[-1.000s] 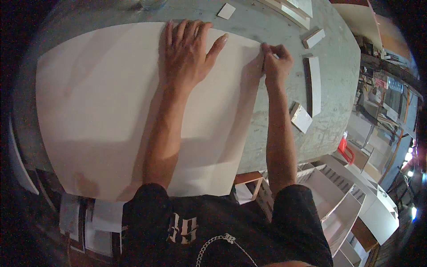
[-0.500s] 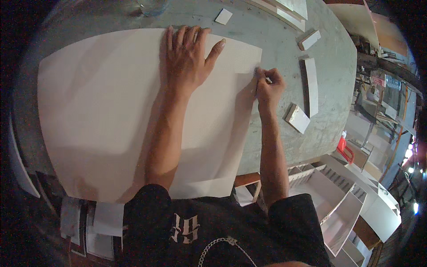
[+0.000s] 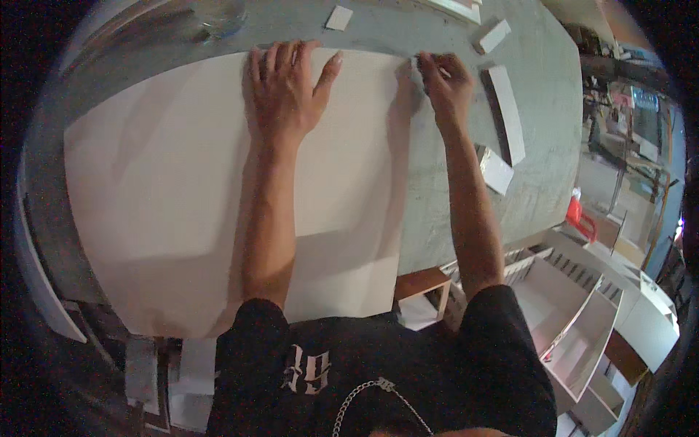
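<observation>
A large white panel (image 3: 175, 182) lies flat in front of me, its near edge against my shirt. My left hand (image 3: 284, 91) rests on it with fingers spread, the fingertips at the far edge and the thumb apart. At the panel's far right corner, my right hand (image 3: 445, 80) is closed in a pinch. A small pale bit shows at its fingertips, too blurred to name. The panel's right edge runs down from that hand toward my body.
Beneath the panel is a grey-green table (image 3: 539, 160). Right of my right arm lie a long white strip (image 3: 504, 116), a white block (image 3: 495, 171) and a smaller piece (image 3: 494, 36). A white chip (image 3: 339, 18) lies beyond the panel. White drawer boxes (image 3: 557, 291) stand at lower right.
My right hand has moved away from me along the panel's right edge to its far corner, still pinched. The left hand stays flat on the panel. The view has shifted slightly.
</observation>
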A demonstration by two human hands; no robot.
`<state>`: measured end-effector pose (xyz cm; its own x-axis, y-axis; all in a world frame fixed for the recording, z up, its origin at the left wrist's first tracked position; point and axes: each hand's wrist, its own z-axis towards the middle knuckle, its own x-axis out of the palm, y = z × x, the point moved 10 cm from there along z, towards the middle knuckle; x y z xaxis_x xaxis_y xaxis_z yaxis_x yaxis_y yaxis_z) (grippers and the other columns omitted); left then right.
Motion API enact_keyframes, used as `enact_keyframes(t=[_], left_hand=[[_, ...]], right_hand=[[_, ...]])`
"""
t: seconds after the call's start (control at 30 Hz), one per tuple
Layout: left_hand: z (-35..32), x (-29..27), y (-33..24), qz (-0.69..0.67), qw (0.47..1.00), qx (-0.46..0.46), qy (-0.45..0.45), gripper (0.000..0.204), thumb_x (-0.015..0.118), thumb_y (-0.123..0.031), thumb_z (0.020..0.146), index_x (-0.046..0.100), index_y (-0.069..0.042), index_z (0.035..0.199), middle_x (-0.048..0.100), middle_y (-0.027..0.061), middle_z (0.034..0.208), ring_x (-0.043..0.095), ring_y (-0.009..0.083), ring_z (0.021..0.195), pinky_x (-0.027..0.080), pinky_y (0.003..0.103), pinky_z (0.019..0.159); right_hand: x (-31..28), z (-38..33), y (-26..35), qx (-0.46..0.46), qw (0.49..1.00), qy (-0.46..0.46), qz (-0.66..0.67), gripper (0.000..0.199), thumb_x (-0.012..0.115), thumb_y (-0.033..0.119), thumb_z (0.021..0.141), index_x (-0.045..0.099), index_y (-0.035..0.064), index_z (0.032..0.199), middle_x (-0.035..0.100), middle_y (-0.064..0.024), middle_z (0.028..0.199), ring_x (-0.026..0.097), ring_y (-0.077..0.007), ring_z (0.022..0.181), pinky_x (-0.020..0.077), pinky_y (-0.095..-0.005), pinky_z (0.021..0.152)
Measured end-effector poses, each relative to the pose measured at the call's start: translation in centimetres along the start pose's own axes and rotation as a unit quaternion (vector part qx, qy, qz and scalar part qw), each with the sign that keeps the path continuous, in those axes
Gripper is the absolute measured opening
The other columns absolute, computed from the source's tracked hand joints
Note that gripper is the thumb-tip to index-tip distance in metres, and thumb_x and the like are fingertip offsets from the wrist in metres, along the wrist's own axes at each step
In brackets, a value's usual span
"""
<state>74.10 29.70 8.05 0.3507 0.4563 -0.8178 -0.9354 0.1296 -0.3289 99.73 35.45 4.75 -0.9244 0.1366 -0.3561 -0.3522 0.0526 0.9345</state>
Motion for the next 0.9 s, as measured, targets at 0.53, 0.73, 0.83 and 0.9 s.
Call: enact_keyframes(t=[0.53,0.73,0.83,0.9], left_hand=[[-0.1,2.4,1.8,0.030,0.996,-0.003,0.080,0.063,0.039,-0.066,0.091,0.061,-0.016,0.122,0.062,0.0113,0.123,0.056,0.0331,0.114,0.034,0.050,0.103],[-0.4,3.4,2.7,0.013,0.994,-0.005,0.106,0.059,0.041,-0.065,0.090,0.064,-0.020,0.120,0.064,0.0113,0.120,0.055,0.0316,0.115,0.034,0.047,0.103],[0.3,3.4,4.0,0.003,0.995,-0.002,0.104,0.056,0.042,-0.064,0.091,0.065,-0.020,0.118,0.064,0.0100,0.121,0.053,0.0297,0.117,0.032,0.046,0.104],[0.7,3.5,4.5,0.006,0.993,-0.009,0.115,0.056,0.043,-0.063,0.091,0.065,-0.019,0.118,0.063,0.0098,0.122,0.053,0.0297,0.118,0.032,0.045,0.104]], right_hand=[[-8.0,-36.8,-2.5,-0.002,0.996,0.054,-0.071,0.013,0.063,-0.011,0.077,0.058,-0.0001,0.083,0.065,-0.0125,0.077,0.064,-0.0147,0.068,0.0496,-0.0272,0.060],[-11.4,-46.3,-2.9,0.088,0.984,0.071,-0.138,0.016,0.064,-0.010,0.077,0.061,0.0009,0.087,0.065,-0.0125,0.079,0.065,-0.0273,0.070,0.0484,-0.0309,0.060],[-12.6,-46.6,-2.3,0.142,0.972,0.000,-0.187,0.011,0.067,-0.003,0.081,0.063,0.0014,0.090,0.065,-0.0099,0.078,0.064,-0.0232,0.070,0.0464,-0.0297,0.060],[-13.2,-47.4,-2.6,0.178,0.965,-0.072,-0.180,0.011,0.068,-0.001,0.082,0.063,0.0020,0.091,0.065,-0.0090,0.079,0.065,-0.0200,0.071,0.0472,-0.0288,0.061]])
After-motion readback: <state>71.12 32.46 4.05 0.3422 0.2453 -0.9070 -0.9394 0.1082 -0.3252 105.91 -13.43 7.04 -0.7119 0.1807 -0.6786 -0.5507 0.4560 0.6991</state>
